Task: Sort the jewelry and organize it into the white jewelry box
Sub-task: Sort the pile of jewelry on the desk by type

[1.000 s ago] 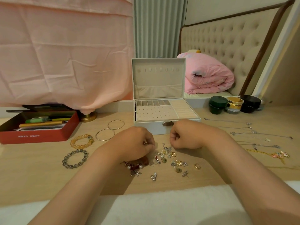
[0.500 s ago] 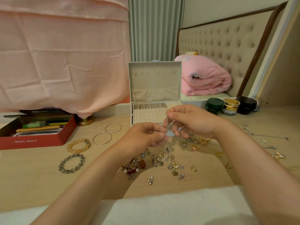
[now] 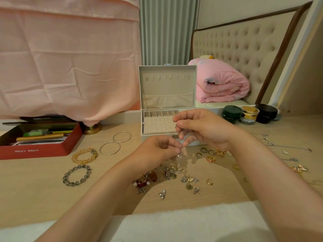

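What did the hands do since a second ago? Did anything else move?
Both hands lifted off the table by the earring pile. The right hand rose in front of the white jewelry box, pinching a small stud. The left hand came up less, pinching a tiny silver piece. The beaded bracelets, bangles and the open box stayed put.

Table [image 3: 35,194]: light wood.
Back centre: white jewelry box [image 3: 167,88], lid up.
Left: red tin [image 3: 40,151], two bangles [image 3: 110,154], amber bracelet [image 3: 83,161], grey bracelet [image 3: 65,178].
Middle: earrings [image 3: 167,173], rings [image 3: 209,159].
Right: necklaces [image 3: 271,144], three jars [image 3: 231,113].
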Demonstrator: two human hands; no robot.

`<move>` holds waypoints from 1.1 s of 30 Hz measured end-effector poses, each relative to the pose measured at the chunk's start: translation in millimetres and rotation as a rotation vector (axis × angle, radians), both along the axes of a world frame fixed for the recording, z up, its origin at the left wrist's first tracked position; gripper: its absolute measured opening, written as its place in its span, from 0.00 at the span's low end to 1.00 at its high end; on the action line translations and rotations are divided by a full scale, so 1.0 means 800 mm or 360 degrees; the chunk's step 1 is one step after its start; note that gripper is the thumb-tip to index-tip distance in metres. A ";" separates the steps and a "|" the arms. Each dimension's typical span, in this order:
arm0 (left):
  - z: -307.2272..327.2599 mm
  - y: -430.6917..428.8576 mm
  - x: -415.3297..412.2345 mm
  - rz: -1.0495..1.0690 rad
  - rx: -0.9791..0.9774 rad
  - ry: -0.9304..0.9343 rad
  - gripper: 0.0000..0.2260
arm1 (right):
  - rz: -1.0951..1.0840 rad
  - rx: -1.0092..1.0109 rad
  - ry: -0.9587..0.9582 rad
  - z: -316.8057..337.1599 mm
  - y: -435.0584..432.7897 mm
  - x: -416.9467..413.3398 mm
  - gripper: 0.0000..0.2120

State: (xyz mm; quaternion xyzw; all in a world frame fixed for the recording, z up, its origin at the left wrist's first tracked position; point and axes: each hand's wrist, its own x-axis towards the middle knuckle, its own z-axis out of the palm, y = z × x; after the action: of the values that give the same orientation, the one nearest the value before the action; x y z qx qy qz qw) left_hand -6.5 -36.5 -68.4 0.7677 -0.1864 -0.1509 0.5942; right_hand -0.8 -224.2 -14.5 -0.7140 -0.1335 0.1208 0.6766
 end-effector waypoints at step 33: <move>0.079 0.051 0.003 -0.0101 -0.0950 0.0069 0.02 | 0.0044 -0.0881 -0.0069 -0.030 0.007 0.004 0.17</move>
State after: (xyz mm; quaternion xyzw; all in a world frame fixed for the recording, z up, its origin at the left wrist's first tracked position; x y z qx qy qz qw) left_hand -3.8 4.3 -5.3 0.5494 -0.2337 -0.1243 0.7925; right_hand 2.3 -218.3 -38.6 -0.8722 -0.1196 0.1466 0.4510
